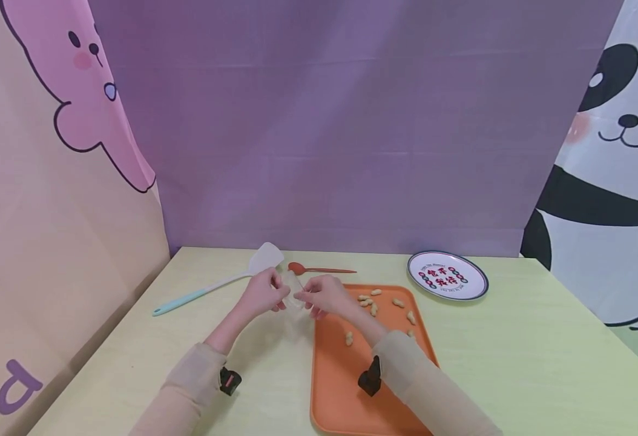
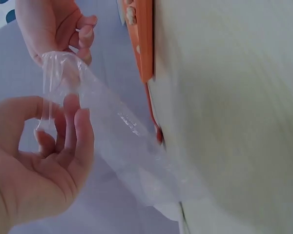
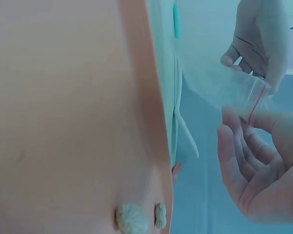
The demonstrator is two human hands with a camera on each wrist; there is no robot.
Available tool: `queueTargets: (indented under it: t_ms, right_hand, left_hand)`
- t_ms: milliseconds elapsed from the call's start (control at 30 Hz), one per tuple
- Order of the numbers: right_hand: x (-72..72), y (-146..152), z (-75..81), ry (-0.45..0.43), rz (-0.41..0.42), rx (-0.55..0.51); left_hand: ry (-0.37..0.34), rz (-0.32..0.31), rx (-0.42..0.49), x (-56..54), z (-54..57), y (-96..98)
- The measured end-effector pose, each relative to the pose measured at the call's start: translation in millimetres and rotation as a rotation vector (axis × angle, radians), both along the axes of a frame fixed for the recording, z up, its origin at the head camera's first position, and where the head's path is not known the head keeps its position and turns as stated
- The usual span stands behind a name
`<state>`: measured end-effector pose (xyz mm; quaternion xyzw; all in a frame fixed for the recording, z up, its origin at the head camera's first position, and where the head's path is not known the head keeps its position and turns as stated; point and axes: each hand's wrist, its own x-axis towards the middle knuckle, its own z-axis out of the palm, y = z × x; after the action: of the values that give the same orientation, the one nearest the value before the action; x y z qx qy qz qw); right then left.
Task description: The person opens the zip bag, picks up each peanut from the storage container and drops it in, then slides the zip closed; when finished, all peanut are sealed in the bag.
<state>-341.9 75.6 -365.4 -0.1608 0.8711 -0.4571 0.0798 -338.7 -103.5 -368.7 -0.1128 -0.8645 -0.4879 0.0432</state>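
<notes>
A clear plastic zip bag [image 1: 293, 293] hangs between my two hands above the table, by the tray's far left corner. My left hand [image 1: 263, 292] pinches one side of its mouth between thumb and fingers. On the other side, my right hand [image 1: 327, 295] pinches the same rim. A red line runs along the bag's mouth in the right wrist view, where the bag [image 3: 219, 85] droops away from the fingers. Seen from the left wrist, the bag [image 2: 122, 131] looks thin and see-through, and I make out nothing inside it.
Several peanuts [image 1: 374, 309] lie scattered on an orange tray [image 1: 346, 381], beneath my right forearm. Behind the hands are a white spatula with a light blue handle [image 1: 183, 302] and a red-orange spoon [image 1: 324, 270]. A printed plate [image 1: 447, 276] sits at the back right.
</notes>
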Motion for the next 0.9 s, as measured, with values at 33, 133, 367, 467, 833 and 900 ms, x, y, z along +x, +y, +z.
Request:
queueTargets:
  t_ms: [33,133,367,467,833,900]
  right_hand:
    - [0.4,0,0.6,-0.007,0.007,-0.006]
    - [1.5,0,2.1,-0.027,0.031,-0.008]
    - [4.0,6,4.5,-0.032,-0.015,0.0]
    - [4.8,7,5.1,-0.028,-0.034,-0.026]
    - [3.1,4,3.4,-0.044,-0.013,-0.134]
    - [3.1,2,3.3,-0.053,0.005,-0.151]
  left_hand:
    - [0.01,0.01,-0.028,0.8,1.6,-0.1]
    - [0.055,0.05,-0.178,3.6,6.0,-2.1]
    - [0.189,0.016,-0.339,4.0,4.0,-12.4]
    - [0.242,-0.137,-0.251,2.1,-2.1,-16.0]
    - [0.17,-0.354,-0.114,-0.6,-16.2,-18.4]
    - [0.156,-0.362,-0.116,-0.5,-18.4,-17.1]
